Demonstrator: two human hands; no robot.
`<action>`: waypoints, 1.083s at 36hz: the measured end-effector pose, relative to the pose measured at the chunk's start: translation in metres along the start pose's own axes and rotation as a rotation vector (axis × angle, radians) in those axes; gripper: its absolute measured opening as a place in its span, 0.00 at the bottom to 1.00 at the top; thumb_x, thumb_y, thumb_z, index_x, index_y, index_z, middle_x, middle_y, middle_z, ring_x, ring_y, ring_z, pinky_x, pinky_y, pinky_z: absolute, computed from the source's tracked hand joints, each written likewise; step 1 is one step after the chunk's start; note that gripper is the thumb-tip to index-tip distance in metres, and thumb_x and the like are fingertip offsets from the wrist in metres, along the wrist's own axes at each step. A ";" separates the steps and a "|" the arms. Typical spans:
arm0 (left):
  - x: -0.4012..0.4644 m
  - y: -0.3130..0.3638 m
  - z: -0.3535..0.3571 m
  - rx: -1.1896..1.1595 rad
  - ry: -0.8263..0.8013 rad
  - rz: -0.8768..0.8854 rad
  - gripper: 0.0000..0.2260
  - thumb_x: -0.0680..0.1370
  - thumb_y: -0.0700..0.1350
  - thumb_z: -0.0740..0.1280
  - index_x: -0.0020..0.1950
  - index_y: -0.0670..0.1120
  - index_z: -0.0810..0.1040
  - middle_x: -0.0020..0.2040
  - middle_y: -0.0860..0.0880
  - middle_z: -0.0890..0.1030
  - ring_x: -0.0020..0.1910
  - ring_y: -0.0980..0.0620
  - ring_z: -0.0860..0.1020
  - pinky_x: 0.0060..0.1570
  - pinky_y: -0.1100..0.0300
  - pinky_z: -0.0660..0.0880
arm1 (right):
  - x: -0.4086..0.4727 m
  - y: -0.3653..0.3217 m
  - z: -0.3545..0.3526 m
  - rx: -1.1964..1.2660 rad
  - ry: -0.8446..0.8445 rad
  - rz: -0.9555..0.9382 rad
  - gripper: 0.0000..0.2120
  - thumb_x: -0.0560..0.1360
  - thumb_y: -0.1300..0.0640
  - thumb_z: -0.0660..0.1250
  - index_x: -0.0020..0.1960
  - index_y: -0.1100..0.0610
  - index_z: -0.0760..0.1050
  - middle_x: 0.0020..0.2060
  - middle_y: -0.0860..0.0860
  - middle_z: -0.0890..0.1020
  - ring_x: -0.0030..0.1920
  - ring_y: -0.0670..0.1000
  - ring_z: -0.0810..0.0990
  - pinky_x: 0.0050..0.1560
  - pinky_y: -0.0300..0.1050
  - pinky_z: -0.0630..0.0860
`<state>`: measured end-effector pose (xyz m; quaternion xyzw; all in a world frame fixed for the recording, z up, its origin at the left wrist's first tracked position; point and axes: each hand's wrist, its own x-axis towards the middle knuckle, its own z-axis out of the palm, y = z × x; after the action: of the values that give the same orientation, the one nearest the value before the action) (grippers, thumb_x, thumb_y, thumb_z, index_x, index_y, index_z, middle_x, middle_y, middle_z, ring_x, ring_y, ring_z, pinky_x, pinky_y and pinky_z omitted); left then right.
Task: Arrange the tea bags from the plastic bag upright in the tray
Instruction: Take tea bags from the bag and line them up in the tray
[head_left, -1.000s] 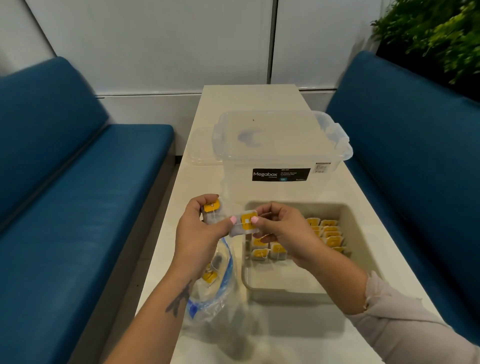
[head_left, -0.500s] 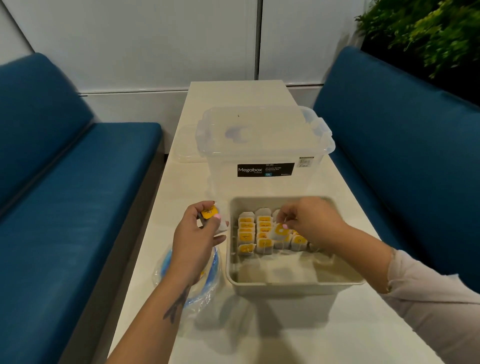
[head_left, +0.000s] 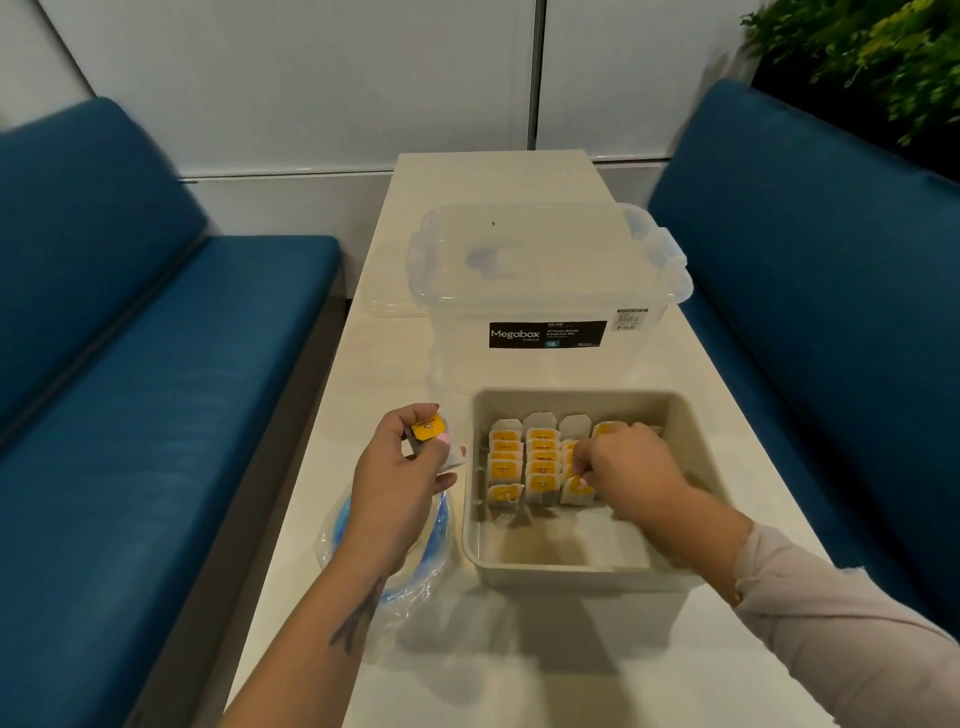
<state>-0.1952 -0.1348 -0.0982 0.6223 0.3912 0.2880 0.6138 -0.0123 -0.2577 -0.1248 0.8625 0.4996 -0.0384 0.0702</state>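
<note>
A beige tray (head_left: 561, 574) sits on the table in front of me. Several yellow-tagged tea bags (head_left: 524, 460) stand upright in rows in its far half. My right hand (head_left: 628, 470) is inside the tray and pinches one tea bag (head_left: 575, 491) at the front of the third row. My left hand (head_left: 402, 475) hovers left of the tray and grips a few tea bags (head_left: 431, 434), yellow tag up. Under my left forearm lies the clear plastic bag (head_left: 410, 561) with a blue seal; its contents are hidden.
A clear Megabox storage box (head_left: 545, 291) with its lid on stands just behind the tray. A clear lid-like piece (head_left: 387, 291) lies to its left. Blue benches (head_left: 171, 364) flank the narrow table (head_left: 519, 675) on both sides. A plant (head_left: 878, 57) is at the far right.
My right hand took a tea bag away from my left hand and lowered it into the tray's third row. My left hand dropped to beside the tray, still gripping its bags.
</note>
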 end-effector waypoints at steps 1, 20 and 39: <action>0.000 0.000 0.000 0.005 0.002 0.001 0.09 0.79 0.40 0.63 0.57 0.51 0.74 0.51 0.50 0.77 0.51 0.47 0.81 0.49 0.56 0.80 | 0.000 -0.001 0.001 -0.003 0.001 0.003 0.11 0.77 0.58 0.61 0.55 0.47 0.78 0.49 0.49 0.81 0.50 0.51 0.76 0.48 0.42 0.70; 0.004 -0.002 0.001 -0.004 -0.117 0.009 0.16 0.76 0.35 0.68 0.55 0.53 0.72 0.55 0.51 0.78 0.51 0.48 0.81 0.50 0.55 0.80 | 0.005 0.006 -0.002 0.118 0.042 0.020 0.09 0.75 0.47 0.66 0.55 0.44 0.77 0.48 0.45 0.81 0.52 0.49 0.74 0.53 0.45 0.66; -0.001 0.003 0.039 0.123 -0.384 0.016 0.40 0.73 0.31 0.69 0.75 0.57 0.54 0.55 0.53 0.78 0.52 0.53 0.80 0.50 0.58 0.79 | -0.011 -0.018 -0.088 0.662 0.023 -0.118 0.06 0.73 0.52 0.70 0.50 0.48 0.81 0.44 0.44 0.82 0.46 0.44 0.78 0.46 0.39 0.73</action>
<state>-0.1622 -0.1566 -0.0978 0.7054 0.2787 0.1445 0.6355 -0.0334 -0.2443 -0.0380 0.8085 0.5098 -0.1930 -0.2216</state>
